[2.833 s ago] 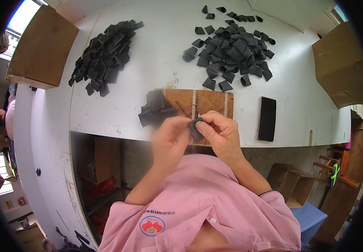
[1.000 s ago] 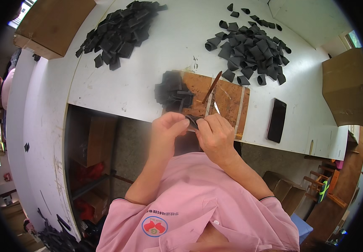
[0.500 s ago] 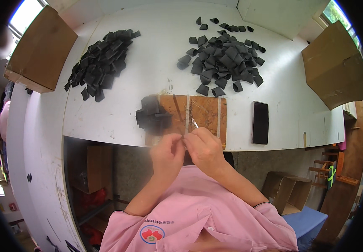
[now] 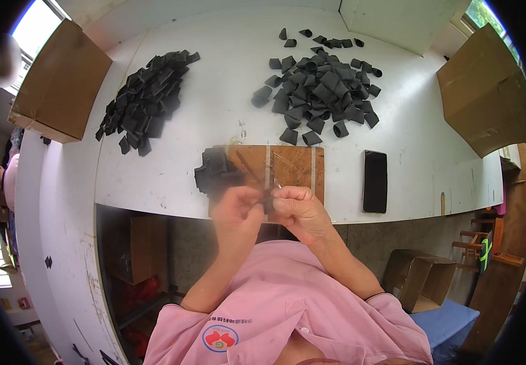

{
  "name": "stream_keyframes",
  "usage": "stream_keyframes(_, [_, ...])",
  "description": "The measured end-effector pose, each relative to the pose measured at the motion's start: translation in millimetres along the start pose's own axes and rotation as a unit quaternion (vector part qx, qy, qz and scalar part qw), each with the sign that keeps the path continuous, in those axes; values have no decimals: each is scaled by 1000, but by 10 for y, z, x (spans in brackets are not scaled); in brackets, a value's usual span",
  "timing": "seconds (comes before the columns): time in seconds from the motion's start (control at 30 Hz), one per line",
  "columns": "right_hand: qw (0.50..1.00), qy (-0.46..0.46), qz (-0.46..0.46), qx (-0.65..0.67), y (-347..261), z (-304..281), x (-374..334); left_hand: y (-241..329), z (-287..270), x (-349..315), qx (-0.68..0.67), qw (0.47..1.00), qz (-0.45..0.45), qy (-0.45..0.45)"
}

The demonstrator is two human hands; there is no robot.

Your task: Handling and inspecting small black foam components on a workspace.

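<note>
Between the fingertips of both hands is a small black piece [image 4: 268,201], partly covered by fingers. My left hand [image 4: 237,210] pinches its left side. My right hand [image 4: 302,211] grips the other side with thumb and forefinger. Both hands are just above the near edge of a brown wooden board [image 4: 296,159] with pale strips across it. On the board's left part lies a small heap of flat black pieces [image 4: 213,169]. A thin dark stick [image 4: 246,163] lies on the board beyond my hands.
A pile of flat black pieces [image 4: 144,100] lies at the far left of the white table [image 4: 226,79]. Farther right is a pile of curled, tube-like black pieces [image 4: 323,88]. A black phone [image 4: 375,181] rests right of the board. Cardboard boxes [image 4: 62,79] stand at both sides.
My right hand has turned, bringing its thumb into view against the black piece, which now shows more between my fingers. My left hand has shifted slightly left. The view has tilted a little.
</note>
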State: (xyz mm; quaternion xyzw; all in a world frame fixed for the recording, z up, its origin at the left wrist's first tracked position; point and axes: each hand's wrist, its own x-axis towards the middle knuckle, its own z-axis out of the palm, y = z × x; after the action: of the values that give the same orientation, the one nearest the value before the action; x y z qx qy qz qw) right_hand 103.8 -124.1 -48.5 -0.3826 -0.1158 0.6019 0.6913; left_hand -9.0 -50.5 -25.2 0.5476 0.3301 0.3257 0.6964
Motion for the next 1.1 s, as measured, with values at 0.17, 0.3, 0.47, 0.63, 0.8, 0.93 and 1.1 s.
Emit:
stream_keyframes(0.17, [997, -59, 51, 12, -114, 164, 85, 35, 53, -27, 171, 959, 186, 130])
stream_keyframes(0.3, [988, -78, 28, -127, -355, 293, 146, 303, -211, 157, -279, 957, -78, -30])
stream_keyframes(0.47, [963, -105, -65, -239, -767, 586, 470, 615, -246, 451, -549, 805, -158, -158])
stream_keyframes(0.63, [979, -140, -10, -149, -453, 306, 638, 214, -299, 492, -354, 923, -129, -81])
stream_keyframes(0.8, [921, -68, -130, -360, -553, 331, 585, 336, -128, 505, -51, 997, 15, 54])
stream_keyframes(0.93, [761, 41, -368, -533, -560, 379, 402, 398, -194, 537, 93, 963, 254, 2])
stream_keyframes(1.1, [644, 49, -480, -594, -484, 455, 348, 387, -207, 587, 166, 938, 303, -16])
